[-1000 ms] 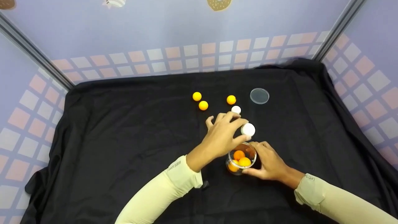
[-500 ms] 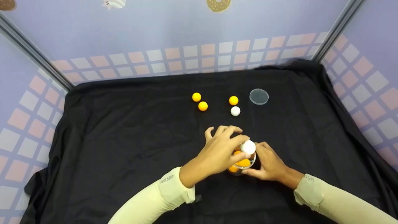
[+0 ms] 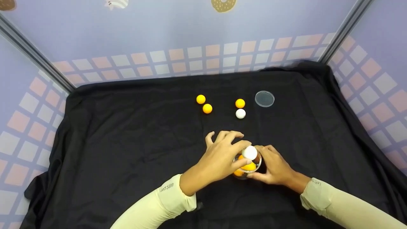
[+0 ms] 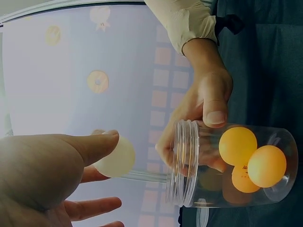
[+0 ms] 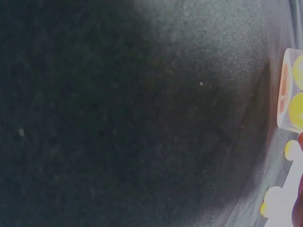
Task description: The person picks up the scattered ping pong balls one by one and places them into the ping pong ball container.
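Held white ball (image 3: 249,152): pinched by thumb and forefinger of the left hand (image 3: 219,156), above the jar's mouth and apart from it; the other fingers were spread.
Clear jar (image 4: 187,179): was gripped by the right hand (image 3: 275,165), just beside the left hand.
Jar contents: three orange balls (image 4: 267,165) lay clustered near the base.
Loose balls: beyond the left hand lay a second white ball (image 3: 240,114), an orange ball (image 3: 240,103) just beside it, and an orange pair (image 3: 207,108) farther left.
Clear disc (image 3: 264,99): lay beyond the right hand, well apart.
Worktop (image 3: 127,143): was draped in black cloth.
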### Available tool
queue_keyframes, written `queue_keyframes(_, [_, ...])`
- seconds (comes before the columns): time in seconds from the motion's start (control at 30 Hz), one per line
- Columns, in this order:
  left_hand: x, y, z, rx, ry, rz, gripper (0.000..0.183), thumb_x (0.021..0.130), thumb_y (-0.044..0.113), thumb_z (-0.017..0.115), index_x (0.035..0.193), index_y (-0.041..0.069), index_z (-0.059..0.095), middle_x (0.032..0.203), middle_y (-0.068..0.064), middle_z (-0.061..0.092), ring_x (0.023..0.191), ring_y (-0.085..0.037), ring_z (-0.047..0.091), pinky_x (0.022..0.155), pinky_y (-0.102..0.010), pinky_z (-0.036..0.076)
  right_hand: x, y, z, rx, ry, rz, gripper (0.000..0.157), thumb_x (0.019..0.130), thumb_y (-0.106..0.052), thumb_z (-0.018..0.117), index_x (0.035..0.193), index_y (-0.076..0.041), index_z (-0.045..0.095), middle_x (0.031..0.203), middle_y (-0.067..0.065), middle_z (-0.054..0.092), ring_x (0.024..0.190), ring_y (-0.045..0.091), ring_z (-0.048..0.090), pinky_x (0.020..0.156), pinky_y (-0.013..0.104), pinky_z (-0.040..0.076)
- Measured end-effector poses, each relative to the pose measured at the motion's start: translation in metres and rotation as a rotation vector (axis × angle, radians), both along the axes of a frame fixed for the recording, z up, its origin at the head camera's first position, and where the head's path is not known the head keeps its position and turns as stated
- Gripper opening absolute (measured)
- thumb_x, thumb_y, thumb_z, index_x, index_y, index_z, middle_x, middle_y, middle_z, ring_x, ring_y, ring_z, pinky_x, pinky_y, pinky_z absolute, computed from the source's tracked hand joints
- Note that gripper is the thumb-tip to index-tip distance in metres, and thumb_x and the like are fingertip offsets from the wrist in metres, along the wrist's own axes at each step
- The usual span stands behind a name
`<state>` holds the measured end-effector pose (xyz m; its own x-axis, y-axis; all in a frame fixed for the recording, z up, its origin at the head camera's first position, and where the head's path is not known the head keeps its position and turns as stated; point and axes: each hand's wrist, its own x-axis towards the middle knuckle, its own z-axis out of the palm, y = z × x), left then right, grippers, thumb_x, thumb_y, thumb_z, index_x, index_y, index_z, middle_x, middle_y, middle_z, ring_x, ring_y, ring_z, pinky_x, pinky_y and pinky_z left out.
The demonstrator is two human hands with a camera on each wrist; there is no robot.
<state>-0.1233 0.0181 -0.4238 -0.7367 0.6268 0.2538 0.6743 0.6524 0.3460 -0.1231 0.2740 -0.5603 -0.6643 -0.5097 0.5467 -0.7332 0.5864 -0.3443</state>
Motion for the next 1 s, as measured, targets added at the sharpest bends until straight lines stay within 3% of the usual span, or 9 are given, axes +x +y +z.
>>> queue_keyframes(0.37, [-0.0015,-0.0021,-0.0025,0.006,-0.013,0.021,0.045,0.089,0.044,0.077,0.131,0.031,0.066,0.140,0.003,0.059,0.128,-0.022,0.052,0.104,-0.068,0.032,0.0000,-0.0004,-0.0003,0.017,0.023,-0.010,0.085,0.074,-0.059,0.083,0.131,-0.001,0.058,0.121,0.006,0.066,0.097,0.018,0.064,0.089,0.033,0.044])
queue_keyframes(1.0, [-0.0061,-0.0040,-0.0050,-0.011,-0.034,0.038,0.045,0.092,0.046,0.073,0.134,0.031,0.065,0.142,0.003,0.057,0.129,-0.023,0.051,0.105,-0.068,0.031,0.0013,-0.0022,0.0003,0.018,-0.061,-0.022,0.083,0.074,-0.055,0.084,0.136,-0.006,0.058,0.126,0.003,0.068,0.104,0.017,0.065,0.087,0.039,0.045])
